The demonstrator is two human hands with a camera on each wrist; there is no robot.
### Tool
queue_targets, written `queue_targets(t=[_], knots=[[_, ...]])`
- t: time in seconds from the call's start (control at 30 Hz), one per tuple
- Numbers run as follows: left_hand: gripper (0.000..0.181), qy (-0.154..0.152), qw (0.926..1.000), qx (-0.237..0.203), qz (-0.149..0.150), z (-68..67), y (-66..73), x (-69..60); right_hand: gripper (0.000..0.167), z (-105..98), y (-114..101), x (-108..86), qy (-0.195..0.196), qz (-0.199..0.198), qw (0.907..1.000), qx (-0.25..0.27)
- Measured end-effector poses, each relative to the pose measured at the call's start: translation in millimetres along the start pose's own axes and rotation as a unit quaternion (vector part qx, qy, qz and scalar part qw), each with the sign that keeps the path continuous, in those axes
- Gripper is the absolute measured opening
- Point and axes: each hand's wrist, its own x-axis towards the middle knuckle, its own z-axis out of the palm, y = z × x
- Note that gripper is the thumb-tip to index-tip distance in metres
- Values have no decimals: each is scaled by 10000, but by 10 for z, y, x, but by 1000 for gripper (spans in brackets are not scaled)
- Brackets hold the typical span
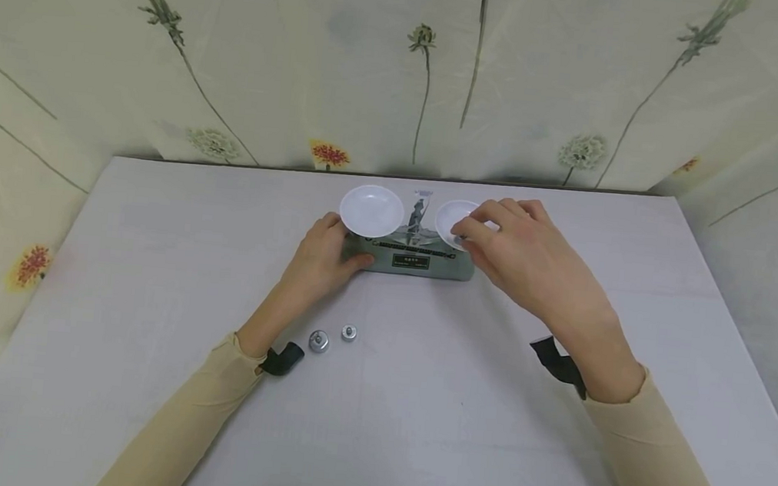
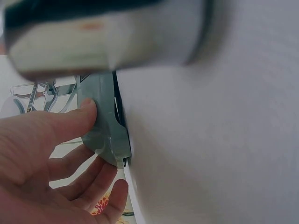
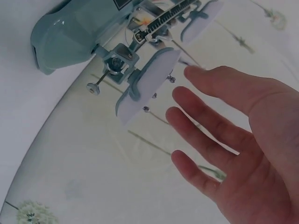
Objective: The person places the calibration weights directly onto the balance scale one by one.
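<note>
A green balance scale (image 1: 421, 267) with two white pans stands near the table's far edge. My left hand (image 1: 321, 256) grips the left end of its base, thumb on the front and fingers behind, as the left wrist view shows too. Over the right pan (image 1: 447, 216) hovers my right hand (image 1: 523, 251), fingers bent, with thumb and index close to the pan. Several small metal knobs (image 3: 171, 79) show above that pan's rim in the right wrist view. Whether the fingertips pinch a weight is hidden. The left pan (image 1: 372, 211) holds nothing visible.
Two metal weights, a larger one (image 1: 319, 341) and a smaller one (image 1: 349, 333), stand on the white table (image 1: 416, 407) beside my left wrist. A blurred shiny cylinder (image 2: 103, 44) crosses the top of the left wrist view. Behind the table hangs a flowered cloth (image 1: 375, 80).
</note>
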Motion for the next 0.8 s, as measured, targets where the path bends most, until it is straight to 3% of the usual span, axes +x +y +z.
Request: queue_targets(t=[0.37, 0.63, 0.8], knots=[[68, 35, 10000, -2, 59, -3, -7, 4, 24, 3, -43, 6, 38, -192, 9997, 142], [67, 28, 10000, 6, 32, 4, -9, 8, 22, 20, -85, 31, -317, -149, 9991, 256], [68, 28, 10000, -5, 16, 6, -3, 4, 21, 26, -116, 25, -314, -215, 9991, 204]])
